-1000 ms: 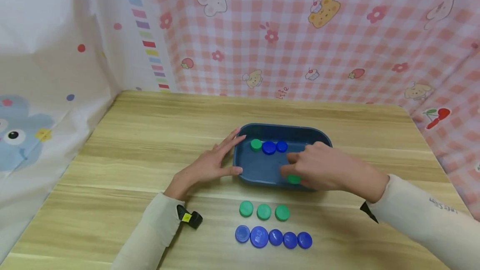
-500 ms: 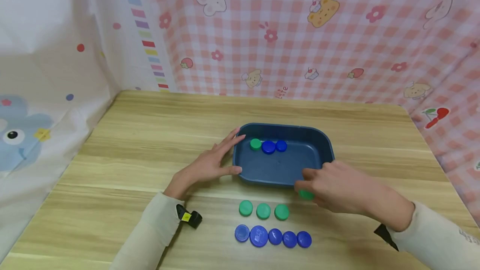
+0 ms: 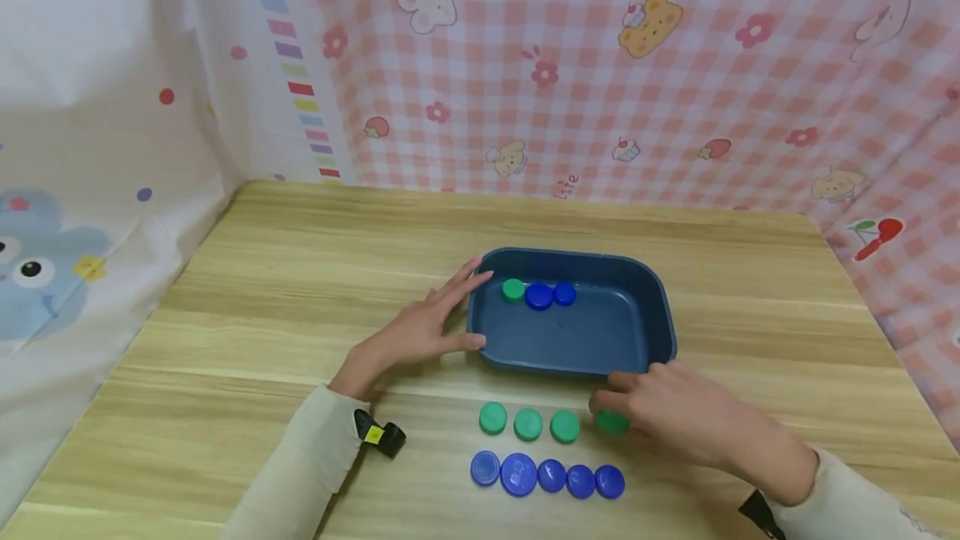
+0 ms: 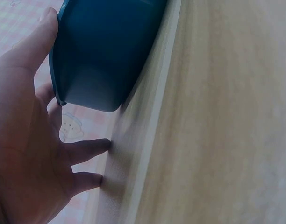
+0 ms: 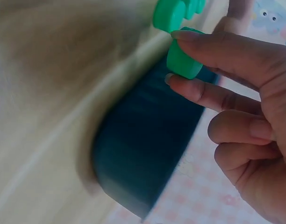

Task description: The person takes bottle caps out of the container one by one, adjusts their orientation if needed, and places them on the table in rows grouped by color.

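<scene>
My right hand pinches a green bottle cap between thumb and index finger, its other fingers curled in. In the head view this cap is low over the table, just right of a row of three green caps. Nearer to me runs a row of several blue caps of differing sizes. My left hand rests at the left end of the dark blue tray, thumb and fingers spread along its rim. Inside the tray, at the back left, sit one green cap and two blue caps.
The tray stands on a wood-grain table, behind the rows of caps. A pink checked curtain hangs at the table's back edge, and a white printed cloth hangs on the left.
My right hand has carried the green cap out of the tray, over its near rim, towards me to the end of the green row. The left hand and the tray have stayed put.
</scene>
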Motion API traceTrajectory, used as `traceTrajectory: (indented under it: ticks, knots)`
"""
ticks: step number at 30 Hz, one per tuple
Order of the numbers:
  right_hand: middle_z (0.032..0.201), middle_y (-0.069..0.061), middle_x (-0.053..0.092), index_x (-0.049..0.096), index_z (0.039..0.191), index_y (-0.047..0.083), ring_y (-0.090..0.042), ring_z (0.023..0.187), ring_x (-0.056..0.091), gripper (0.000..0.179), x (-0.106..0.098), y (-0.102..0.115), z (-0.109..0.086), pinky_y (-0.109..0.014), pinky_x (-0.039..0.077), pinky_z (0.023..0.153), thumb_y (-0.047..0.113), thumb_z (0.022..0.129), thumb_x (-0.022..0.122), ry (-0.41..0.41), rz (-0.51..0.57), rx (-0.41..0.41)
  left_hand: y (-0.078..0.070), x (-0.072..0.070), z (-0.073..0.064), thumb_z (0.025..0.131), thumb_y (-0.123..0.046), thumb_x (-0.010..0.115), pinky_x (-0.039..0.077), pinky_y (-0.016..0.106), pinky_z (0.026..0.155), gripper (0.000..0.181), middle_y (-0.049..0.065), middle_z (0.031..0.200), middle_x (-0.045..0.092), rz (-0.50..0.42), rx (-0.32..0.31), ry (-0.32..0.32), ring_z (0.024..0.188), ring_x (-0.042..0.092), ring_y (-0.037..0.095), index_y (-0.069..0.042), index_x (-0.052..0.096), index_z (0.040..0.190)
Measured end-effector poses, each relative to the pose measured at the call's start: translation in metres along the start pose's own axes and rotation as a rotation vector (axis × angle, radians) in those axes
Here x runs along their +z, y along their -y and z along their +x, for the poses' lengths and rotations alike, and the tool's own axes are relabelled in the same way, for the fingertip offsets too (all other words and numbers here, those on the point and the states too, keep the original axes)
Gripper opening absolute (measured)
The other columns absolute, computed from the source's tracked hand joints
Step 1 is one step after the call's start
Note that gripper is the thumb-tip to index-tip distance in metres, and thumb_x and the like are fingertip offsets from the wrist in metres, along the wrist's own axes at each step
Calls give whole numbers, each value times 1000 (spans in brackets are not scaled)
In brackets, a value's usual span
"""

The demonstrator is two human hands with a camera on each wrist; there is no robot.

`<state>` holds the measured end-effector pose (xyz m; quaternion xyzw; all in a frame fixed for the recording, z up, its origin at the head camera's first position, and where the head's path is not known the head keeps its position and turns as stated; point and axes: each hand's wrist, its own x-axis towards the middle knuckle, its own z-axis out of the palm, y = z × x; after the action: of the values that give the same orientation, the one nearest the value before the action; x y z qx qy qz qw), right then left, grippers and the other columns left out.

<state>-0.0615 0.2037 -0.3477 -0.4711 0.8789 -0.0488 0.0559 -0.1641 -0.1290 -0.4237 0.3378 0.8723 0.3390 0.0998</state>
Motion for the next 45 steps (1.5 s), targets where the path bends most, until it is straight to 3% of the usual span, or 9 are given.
traceTrajectory:
  ticks: [8,16,22,45]
  knots:
    - [78,11,56,66,97,19,0,54,41,23,16,2,3,-20,36,46,16,77,79,23,12,24,0,0,-1,88,-58,58,14,61,109,83,-13,159,-7,-1,6,-9,141,22,28,-37,11,153]
    - [86,7,63,69,101,17,-1,60,47,26,27,2,7,-19,41,51,17,77,79,67,61,30,0,1,-1,87,-60,57,13,60,109,82,-17,158,-8,-8,-3,-6,142,21,26,-39,12,153]
    - [84,8,61,68,102,16,0,58,43,28,29,2,9,-18,40,51,16,77,79,95,97,42,1,2,-1,87,-62,55,14,61,109,82,-15,159,-8,-5,12,-9,141,23,28,-38,11,153]
    - [85,5,62,68,101,15,-1,57,43,27,28,3,13,-17,40,49,18,77,80,78,29,35,0,0,1,88,-60,56,13,61,109,82,-16,158,-9,0,6,-2,142,21,26,-37,11,153]
